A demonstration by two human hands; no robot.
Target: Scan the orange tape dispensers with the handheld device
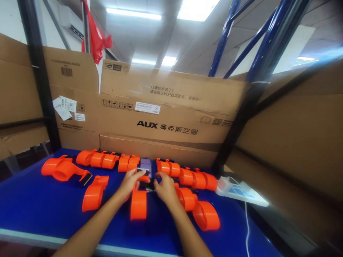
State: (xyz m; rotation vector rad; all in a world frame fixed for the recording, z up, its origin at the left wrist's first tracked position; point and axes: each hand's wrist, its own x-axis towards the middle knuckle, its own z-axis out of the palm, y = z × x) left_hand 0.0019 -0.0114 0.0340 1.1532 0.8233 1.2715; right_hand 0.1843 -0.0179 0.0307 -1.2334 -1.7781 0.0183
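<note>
Gripping orange holder (138,207): left hand (130,184), right hand (166,188) fingers closed on its black end; smartphone (146,165) just beyond; other holders (187,176) lie untouched alongside.

Left hand (130,184) and right hand (165,186) reach forward, close together

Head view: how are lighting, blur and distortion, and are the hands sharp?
Head view: ceiling panels blow out white, the blue table is evenly lit. Head view: the wide lens bends the cardboard box edges, and the right side smears around the power strip. Head view: left hand and right hand at the orange part are sharp; their grip is unclear.
</note>
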